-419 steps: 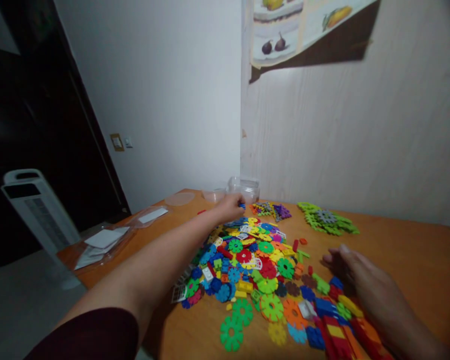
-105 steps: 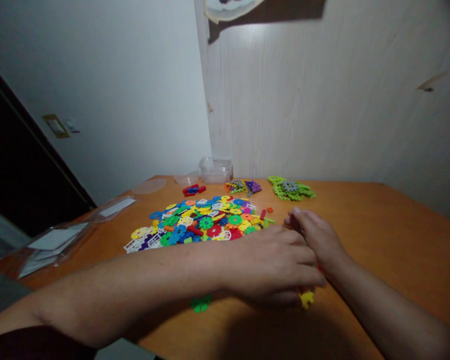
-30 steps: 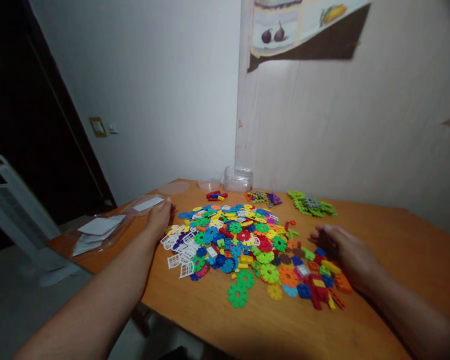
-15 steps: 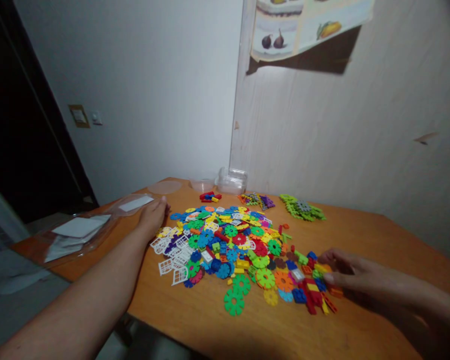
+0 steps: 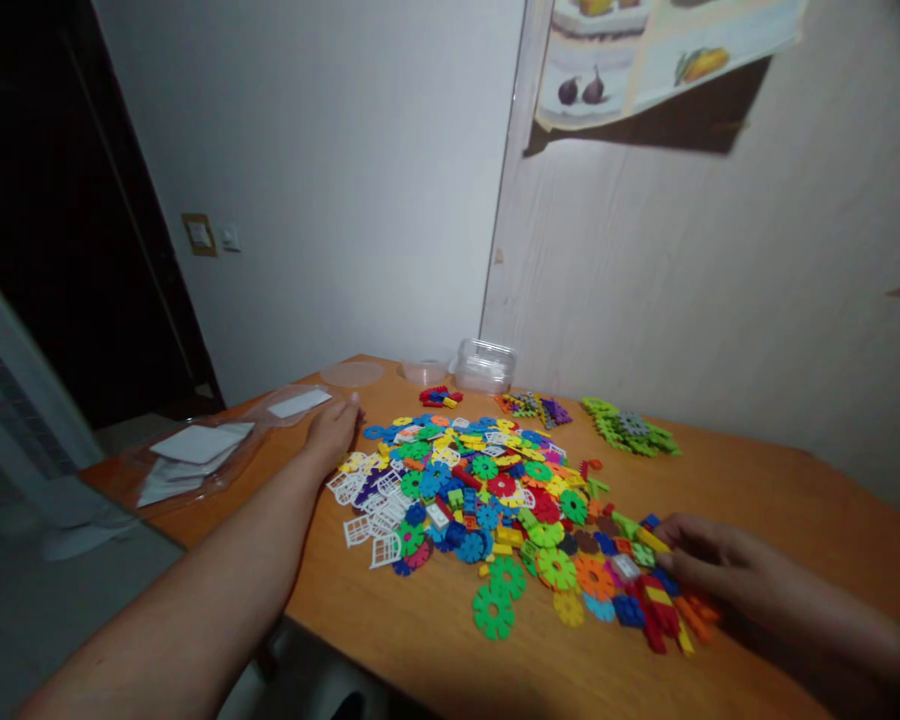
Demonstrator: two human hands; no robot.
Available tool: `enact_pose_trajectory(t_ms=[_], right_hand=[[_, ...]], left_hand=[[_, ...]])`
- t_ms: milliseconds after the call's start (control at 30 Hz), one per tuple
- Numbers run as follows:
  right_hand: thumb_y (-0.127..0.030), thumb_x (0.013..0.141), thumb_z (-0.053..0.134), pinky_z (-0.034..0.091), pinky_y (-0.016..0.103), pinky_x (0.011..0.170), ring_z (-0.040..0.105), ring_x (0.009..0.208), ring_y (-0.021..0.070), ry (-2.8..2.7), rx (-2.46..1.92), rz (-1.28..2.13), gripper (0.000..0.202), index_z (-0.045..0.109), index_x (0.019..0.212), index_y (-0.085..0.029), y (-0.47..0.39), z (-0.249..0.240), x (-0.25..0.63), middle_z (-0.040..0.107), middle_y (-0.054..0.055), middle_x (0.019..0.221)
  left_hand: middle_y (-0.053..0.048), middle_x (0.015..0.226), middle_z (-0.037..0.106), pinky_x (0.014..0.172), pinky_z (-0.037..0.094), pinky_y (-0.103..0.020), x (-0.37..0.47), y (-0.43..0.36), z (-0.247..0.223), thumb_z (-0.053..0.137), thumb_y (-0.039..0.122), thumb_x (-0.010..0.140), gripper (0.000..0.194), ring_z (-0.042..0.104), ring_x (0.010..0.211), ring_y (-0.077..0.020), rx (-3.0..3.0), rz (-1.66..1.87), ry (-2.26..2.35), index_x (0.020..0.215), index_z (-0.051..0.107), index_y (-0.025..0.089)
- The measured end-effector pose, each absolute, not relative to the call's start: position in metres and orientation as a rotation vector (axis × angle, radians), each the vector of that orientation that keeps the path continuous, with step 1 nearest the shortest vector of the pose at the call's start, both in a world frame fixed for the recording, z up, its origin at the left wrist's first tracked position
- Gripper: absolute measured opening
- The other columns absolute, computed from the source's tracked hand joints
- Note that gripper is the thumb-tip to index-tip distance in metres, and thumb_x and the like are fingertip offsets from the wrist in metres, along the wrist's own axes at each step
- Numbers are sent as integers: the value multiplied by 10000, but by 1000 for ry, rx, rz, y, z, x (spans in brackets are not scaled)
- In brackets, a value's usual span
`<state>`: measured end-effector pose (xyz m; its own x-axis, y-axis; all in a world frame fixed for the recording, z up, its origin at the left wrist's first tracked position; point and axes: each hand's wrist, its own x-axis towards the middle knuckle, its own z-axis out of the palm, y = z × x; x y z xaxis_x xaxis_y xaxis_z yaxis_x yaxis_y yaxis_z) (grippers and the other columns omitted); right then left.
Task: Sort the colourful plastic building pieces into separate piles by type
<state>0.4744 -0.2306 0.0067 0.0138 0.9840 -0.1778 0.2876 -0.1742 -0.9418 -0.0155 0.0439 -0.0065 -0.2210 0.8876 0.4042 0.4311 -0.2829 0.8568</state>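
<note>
A wide pile of colourful plastic pieces, mostly notched discs and small blocks, lies on the wooden table. My left hand rests on the tabletop at the pile's left edge, near white lattice pieces; what its fingers do is hard to see. At the right end of the pile, my right hand has its thumb and fingers pinched at a yellow block. Red blocks and a blue block lie just below that hand.
Behind the pile are small groups of red-blue pieces, purple-grey pieces and green pieces. Clear containers stand by the wall. Plastic bags with white cards lie left of my left arm.
The whole view has shifted, so everything appears further right. My right hand has closed in around the yellow block, which is now tilted differently. My left hand stays beside the pile.
</note>
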Motion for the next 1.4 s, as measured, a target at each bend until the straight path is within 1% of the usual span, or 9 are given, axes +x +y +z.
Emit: enact_pose_trajectory(t_ms=[200,367,467,567,700,833,967,1200,1400], right_hand=[[-582,750,799,474,269,627,607,722,171,-1210,-1563,1239,447,687,914,-182,-232,15,460,681,50,855],[-642,700,787,422,263,516,540,600,156,-1292,-1694,1032,461,718,836,-207,-228,30,464,643,40,716],[-688,693,757,452,277,541,550,634,181,-1480,-1739,871,478,708,782,-221,-218,43,467,641,56,714],[-707,731,702,465,277,583,561,687,191,-1669,-1735,733,488,687,767,-220,-200,56,460,642,57,747],[-661,807,630,433,262,581,535,675,169,-1885,-1703,676,453,672,791,-210,-154,74,436,628,36,744],[-573,794,638,386,256,563,490,650,151,-2028,-1660,632,369,623,768,-205,-85,83,402,579,6,694],[-469,770,682,318,233,532,445,625,125,-2104,-1816,464,299,558,704,-205,-16,74,373,517,-28,635],[-398,683,821,347,247,533,503,590,130,-2066,-1972,454,310,599,653,-183,67,50,347,573,-11,614],[-339,650,842,381,244,517,578,624,160,-1964,-2037,501,269,625,656,-180,103,42,325,660,40,659]], left_hand=[[-95,797,726,700,490,-336,-18,50,-11,381,779,857,641,656,776,-258,1701,1456,1586,734,631,201],[-99,824,727,749,480,-335,-21,46,-7,335,695,914,610,657,795,-249,1816,1410,1612,747,647,198],[-93,813,726,747,475,-335,-20,42,-5,326,679,923,602,658,799,-249,1828,1400,1612,755,651,200],[-91,814,726,718,465,-334,-18,40,-6,313,683,928,611,656,781,-247,1812,1395,1621,753,647,202],[-92,813,734,683,458,-329,-16,42,-10,313,713,923,640,660,756,-245,1773,1366,1614,751,653,199],[-94,810,744,662,459,-327,-16,41,-12,337,726,912,644,667,749,-251,1720,1364,1613,765,672,196],[-94,842,759,704,474,-328,-15,36,-10,364,703,909,614,684,797,-257,1719,1372,1604,764,680,197],[-91,856,759,706,466,-324,-13,32,-8,346,678,931,601,685,816,-252,1741,1357,1611,759,668,201],[-67,790,734,670,445,-312,-12,29,-8,355,682,937,593,662,764,-236,1731,1360,1610,749,655,206]])
